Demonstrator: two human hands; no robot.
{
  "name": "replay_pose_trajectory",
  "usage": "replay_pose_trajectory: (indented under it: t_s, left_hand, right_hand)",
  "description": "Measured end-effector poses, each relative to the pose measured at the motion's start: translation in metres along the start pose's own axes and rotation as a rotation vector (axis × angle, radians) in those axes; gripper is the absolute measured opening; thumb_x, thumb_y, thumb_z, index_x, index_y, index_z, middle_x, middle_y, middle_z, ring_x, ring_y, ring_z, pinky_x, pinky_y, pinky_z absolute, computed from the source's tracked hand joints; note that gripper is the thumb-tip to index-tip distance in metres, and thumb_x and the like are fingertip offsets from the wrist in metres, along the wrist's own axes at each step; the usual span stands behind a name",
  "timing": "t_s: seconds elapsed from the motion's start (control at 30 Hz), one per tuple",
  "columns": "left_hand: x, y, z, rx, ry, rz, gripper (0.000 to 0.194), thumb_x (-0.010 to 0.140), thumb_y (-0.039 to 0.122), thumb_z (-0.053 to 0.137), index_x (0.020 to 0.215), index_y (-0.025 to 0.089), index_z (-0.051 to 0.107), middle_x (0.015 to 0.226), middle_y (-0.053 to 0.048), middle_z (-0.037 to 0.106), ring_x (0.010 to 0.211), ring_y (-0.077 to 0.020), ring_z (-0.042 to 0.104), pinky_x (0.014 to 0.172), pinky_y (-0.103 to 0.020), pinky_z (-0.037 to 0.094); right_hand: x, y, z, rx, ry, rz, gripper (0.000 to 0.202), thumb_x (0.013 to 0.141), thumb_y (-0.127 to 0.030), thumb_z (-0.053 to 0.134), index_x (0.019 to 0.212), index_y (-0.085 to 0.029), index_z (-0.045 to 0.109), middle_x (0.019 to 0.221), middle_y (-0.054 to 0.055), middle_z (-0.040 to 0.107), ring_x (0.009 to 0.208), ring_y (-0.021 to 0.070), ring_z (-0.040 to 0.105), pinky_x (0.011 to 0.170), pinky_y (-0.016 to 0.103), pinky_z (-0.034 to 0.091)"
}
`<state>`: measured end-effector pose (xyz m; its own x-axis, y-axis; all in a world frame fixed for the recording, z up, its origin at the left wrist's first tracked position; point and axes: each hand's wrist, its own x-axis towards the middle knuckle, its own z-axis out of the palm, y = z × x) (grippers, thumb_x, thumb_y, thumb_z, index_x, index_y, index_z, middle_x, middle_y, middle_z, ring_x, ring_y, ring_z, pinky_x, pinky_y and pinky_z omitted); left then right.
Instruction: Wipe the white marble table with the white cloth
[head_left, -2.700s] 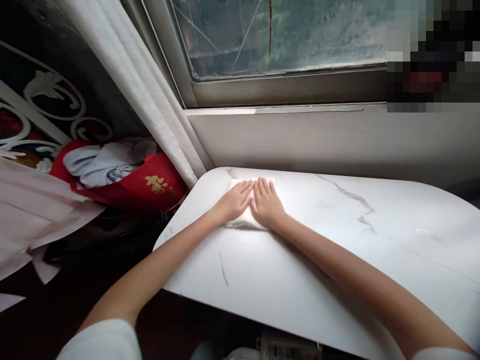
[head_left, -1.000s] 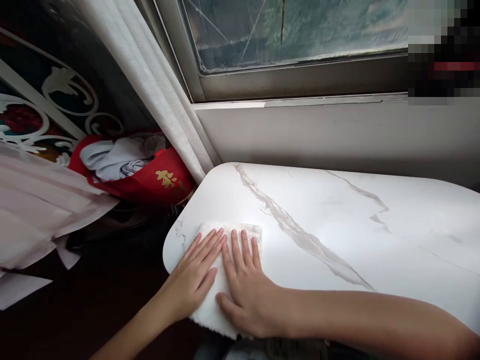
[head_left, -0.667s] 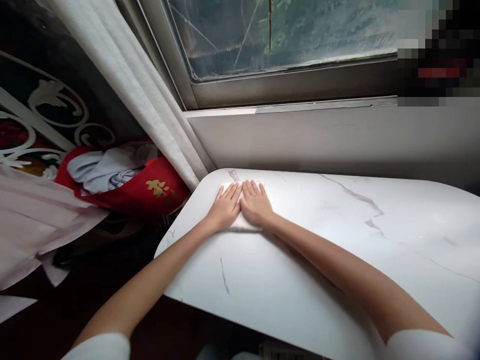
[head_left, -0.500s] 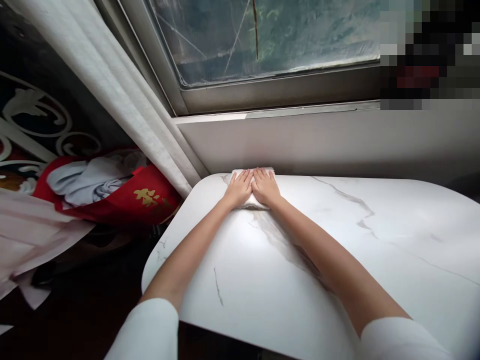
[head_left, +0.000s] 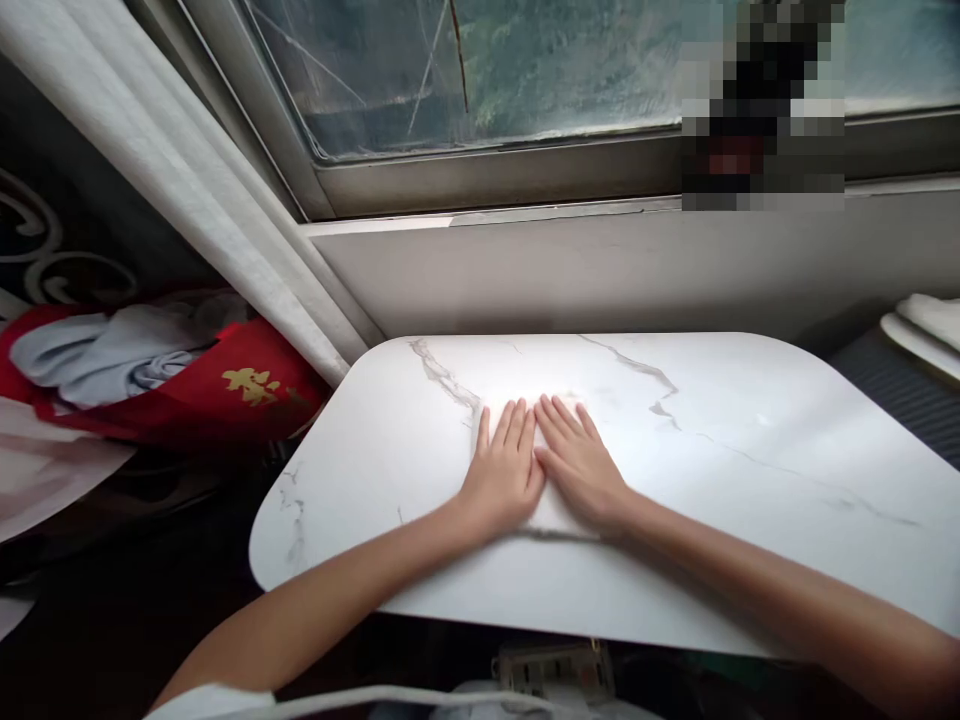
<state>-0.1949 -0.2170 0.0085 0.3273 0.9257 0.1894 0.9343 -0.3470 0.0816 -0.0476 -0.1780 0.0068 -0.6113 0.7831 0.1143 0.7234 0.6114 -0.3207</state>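
A folded white cloth [head_left: 553, 512] lies on the white marble-patterned tabletop [head_left: 360, 450], around the middle of its left half. My left hand [head_left: 504, 475] rests flat on the cloth's left part, fingers stretched forward. Beside it, my right hand [head_left: 581, 460] presses flat on the cloth's right part, its fingers also extended. The two hands touch or nearly touch at the thumbs. Much of the cloth is hidden beneath my palms; its front edge and a strip past my fingertips show.
A window [head_left: 480, 90] with a metal frame rises behind the table. A pale curtain [head_left: 202, 190] hangs at left, by a red bag [head_left: 255, 385] holding grey fabric [head_left: 127, 350]. White items [head_left: 926, 335] sit on a dark ribbed surface at right. Objects lie under the table's front edge.
Both hands and the cloth have come back from the table's far edge toward me and slightly right. My elbows are more bent, and the camera view has shifted right.
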Motion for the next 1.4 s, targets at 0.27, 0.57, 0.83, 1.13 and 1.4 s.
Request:
replay_pose_trajectory:
  t_s: [0.27, 0.57, 0.83, 1.13, 1.4]
  left_hand:
    - [-0.075, 0.056, -0.021, -0.098, -0.107, 0.167, 0.057, 0.095, 0.027, 0.03, 0.145, 0.005, 0.013, 0.151, -0.015, 0.012, 0.139, -0.0286, 0.003, 0.112, -0.054, 0.009]
    - [0.098, 0.012, 0.016, -0.038, -0.024, 0.004, 0.052, 0.094, 0.026, 0.026, 0.142, 0.008, 0.027, 0.15, -0.01, 0.022, 0.139, -0.0208, 0.014, 0.114, -0.042, 0.009]
    - [0.216, 0.007, 0.043, -0.018, 0.025, -0.003, 0.051, 0.094, 0.025, 0.022, 0.141, 0.008, 0.031, 0.147, -0.01, 0.03, 0.137, -0.0202, 0.023, 0.113, -0.042, 0.009]
    - [0.182, 0.045, 0.042, -0.059, 0.016, 0.007, 0.053, 0.093, 0.027, 0.023, 0.142, 0.009, 0.029, 0.149, -0.01, 0.026, 0.138, -0.0192, 0.017, 0.113, -0.043, 0.006]
    - [0.043, 0.124, 0.021, -0.142, -0.05, 0.153, 0.063, 0.095, 0.043, 0.022, 0.146, 0.007, 0.013, 0.153, -0.011, 0.009, 0.14, -0.025, -0.001, 0.113, -0.049, 0.0]
  right_hand:
    - [-0.105, -0.024, -0.012, 0.156, -0.101, -0.057, 0.061, 0.097, -0.043, 0.024, 0.146, -0.023, -0.005, 0.154, 0.002, 0.003, 0.14, 0.018, 0.0, 0.115, 0.044, 0.002]
    - [0.032, 0.065, -0.02, -0.051, 0.069, 0.178, 0.055, 0.096, -0.032, 0.016, 0.144, -0.008, 0.025, 0.15, 0.009, 0.023, 0.139, 0.0184, 0.013, 0.113, 0.041, 0.006]
    - [0.103, 0.153, -0.041, -0.106, 0.135, 0.247, 0.054, 0.094, -0.028, 0.017, 0.142, -0.006, 0.03, 0.149, 0.01, 0.029, 0.137, 0.018, 0.021, 0.112, 0.039, 0.012]
    - [0.047, 0.146, -0.043, -0.127, 0.137, 0.203, 0.063, 0.095, -0.041, 0.009, 0.142, -0.004, 0.027, 0.149, 0.012, 0.027, 0.139, 0.0208, 0.017, 0.112, 0.043, 0.01]
    - [-0.108, 0.084, -0.052, -0.156, 0.065, -0.029, 0.071, 0.093, -0.054, 0.022, 0.147, -0.011, 0.005, 0.152, 0.011, 0.014, 0.14, 0.0231, 0.008, 0.114, 0.047, 0.007]
